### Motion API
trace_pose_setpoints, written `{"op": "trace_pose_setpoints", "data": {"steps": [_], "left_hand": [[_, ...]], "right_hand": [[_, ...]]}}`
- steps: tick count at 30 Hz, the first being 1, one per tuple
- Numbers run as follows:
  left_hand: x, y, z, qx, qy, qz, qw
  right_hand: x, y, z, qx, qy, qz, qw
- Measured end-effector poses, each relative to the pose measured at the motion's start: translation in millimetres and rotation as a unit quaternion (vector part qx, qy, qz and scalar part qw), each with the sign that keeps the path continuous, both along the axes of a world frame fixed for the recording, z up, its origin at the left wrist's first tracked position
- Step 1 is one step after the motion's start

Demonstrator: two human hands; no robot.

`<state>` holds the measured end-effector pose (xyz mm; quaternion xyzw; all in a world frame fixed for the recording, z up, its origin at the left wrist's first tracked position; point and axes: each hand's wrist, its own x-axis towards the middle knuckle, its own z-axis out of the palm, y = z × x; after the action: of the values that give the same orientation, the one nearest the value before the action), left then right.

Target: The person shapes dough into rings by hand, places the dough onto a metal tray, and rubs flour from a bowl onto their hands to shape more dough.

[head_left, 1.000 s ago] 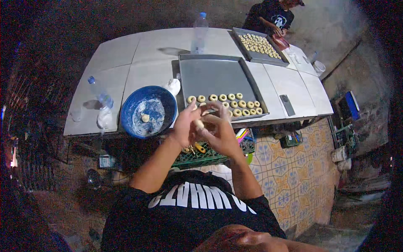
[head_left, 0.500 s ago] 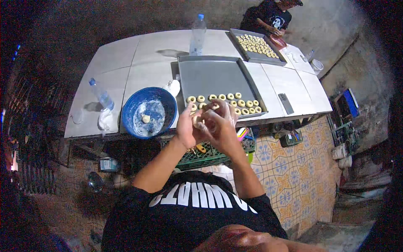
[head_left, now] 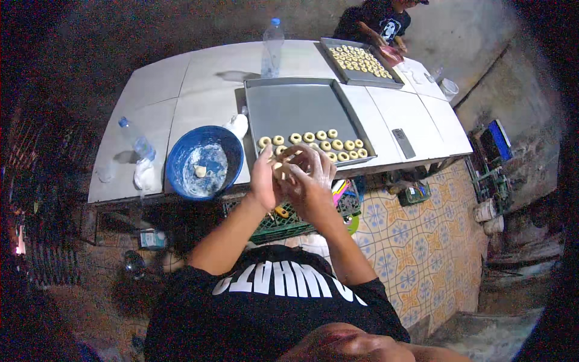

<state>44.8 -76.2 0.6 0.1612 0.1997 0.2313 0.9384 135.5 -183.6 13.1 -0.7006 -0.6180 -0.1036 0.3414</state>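
Observation:
My left hand (head_left: 263, 179) and my right hand (head_left: 310, 175) meet in front of my chest, both closed around a small pale lump of dough (head_left: 281, 171) between the fingers. They hover just over the near edge of a grey metal baking tray (head_left: 295, 107). Two rows of small ring-shaped dough pieces (head_left: 319, 144) lie along that near edge. A blue bowl (head_left: 204, 160) dusted with flour and holding a bit of dough sits to the left of my hands.
A white tiled table (head_left: 181, 84) carries a plastic water bottle (head_left: 272, 37), a second bottle (head_left: 135, 141) at the left and a dark remote-like object (head_left: 403, 143). Another person (head_left: 377, 21) works at a second filled tray (head_left: 359, 61). A green crate (head_left: 283, 218) sits under the table.
My hands have stayed together on the dough, kneading it, and drifted slightly right and toward the tray's near edge. Nothing on the table has moved.

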Motion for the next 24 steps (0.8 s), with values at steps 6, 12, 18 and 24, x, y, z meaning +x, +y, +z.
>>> {"op": "trace_pose_setpoints", "data": {"steps": [6, 12, 18, 24], "left_hand": [[4.9, -5.4, 6.2, -0.006, 0.062, 0.016, 0.998], [4.7, -9.9, 10.8, 0.074, 0.029, 0.018, 0.997], [12.4, -7.3, 5.6, 0.147, 0.055, 0.064, 0.986], [17.3, 9.0, -1.5, 0.049, -0.053, 0.007, 0.997]], "right_hand": [[10.8, -4.4, -15.0, 0.015, -0.048, -0.012, 0.999], [5.9, -8.7, -3.8, 0.001, -0.018, -0.002, 1.0], [10.4, -13.7, 6.5, -0.061, -0.032, -0.001, 0.998], [11.4, -13.0, 14.2, -0.03, -0.014, 0.039, 0.999]]}}
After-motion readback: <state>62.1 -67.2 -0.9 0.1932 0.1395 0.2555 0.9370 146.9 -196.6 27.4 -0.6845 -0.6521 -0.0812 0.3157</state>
